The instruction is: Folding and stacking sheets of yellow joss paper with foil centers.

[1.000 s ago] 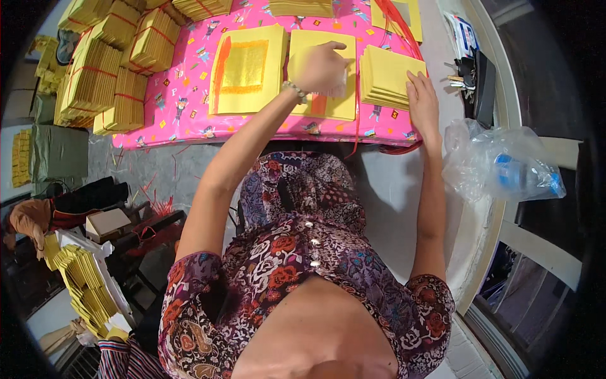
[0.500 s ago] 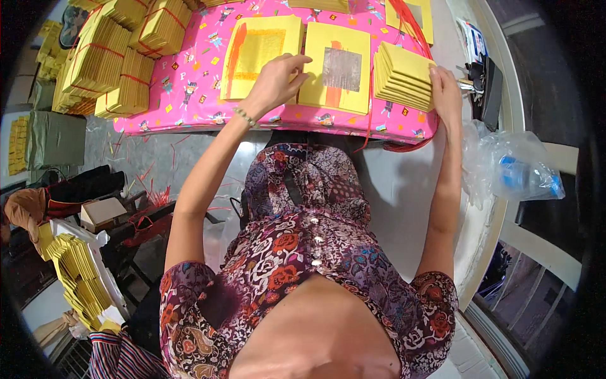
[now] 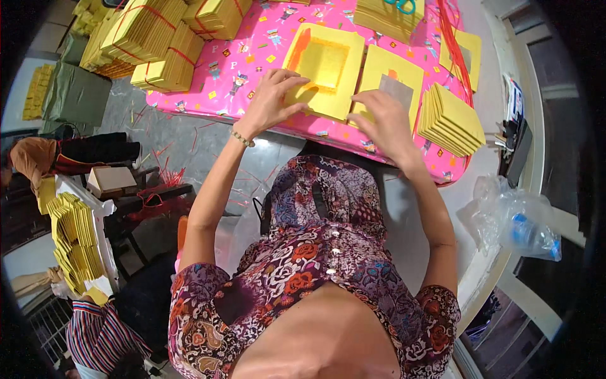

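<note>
A yellow paper sheet with a gold square and an orange streak lies before me on the pink table. My left hand is at its near left edge, fingers apart and curved over the paper. My right hand is by its near right corner, thumb and fingertips spread, nothing visible between them. Partly behind that hand is a second yellow sheet with a silver square. To its right sits a pile of folded yellow papers, which neither hand touches.
Yellow bundles tied with red string are stacked at the far left. Teal-handled scissors lie on a yellow stack at the back. Red strings hang at the right. A clear plastic bag is right. Other people sit at left.
My right hand has left the folded pile and come left to the gold-square sheet. My left hand has drawn back from between the sheets to the near left edge. The view has shifted.
</note>
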Demonstrator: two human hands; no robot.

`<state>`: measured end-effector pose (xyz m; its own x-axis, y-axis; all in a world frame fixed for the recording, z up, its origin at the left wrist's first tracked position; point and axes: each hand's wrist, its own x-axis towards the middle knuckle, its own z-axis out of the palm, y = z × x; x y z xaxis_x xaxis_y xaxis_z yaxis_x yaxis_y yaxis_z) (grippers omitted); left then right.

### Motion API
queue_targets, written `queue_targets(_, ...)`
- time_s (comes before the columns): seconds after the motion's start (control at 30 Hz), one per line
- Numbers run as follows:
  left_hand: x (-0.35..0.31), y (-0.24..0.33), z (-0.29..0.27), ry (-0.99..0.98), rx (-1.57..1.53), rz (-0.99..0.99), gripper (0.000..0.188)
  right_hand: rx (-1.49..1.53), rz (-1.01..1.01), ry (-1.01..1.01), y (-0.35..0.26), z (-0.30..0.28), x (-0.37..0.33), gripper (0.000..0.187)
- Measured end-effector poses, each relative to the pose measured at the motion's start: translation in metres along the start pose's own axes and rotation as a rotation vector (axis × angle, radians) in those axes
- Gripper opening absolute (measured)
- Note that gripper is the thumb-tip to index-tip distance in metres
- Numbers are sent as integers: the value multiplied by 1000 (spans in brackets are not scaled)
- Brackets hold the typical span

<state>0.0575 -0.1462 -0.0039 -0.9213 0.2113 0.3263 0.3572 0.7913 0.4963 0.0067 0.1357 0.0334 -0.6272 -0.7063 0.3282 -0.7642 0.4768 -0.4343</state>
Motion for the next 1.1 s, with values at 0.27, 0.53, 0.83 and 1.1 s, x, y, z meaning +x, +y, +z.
queue_targets(0.27,-12,-12,-5,-13,67,-35,65,-129,14,7,-4,51,12,60)
queue_targets(0.53,-8,-17,3,-75,-48,-58,58,-89,24,15,6,55,7,51)
queue_targets(0.83,2,-4,-3,-48,70,42,58,-128,130,7,20,19,-39,51)
queue_targets(1.1,29,23,20,-112,-54,201,51,-239,254,-91,44,-2,-76,53)
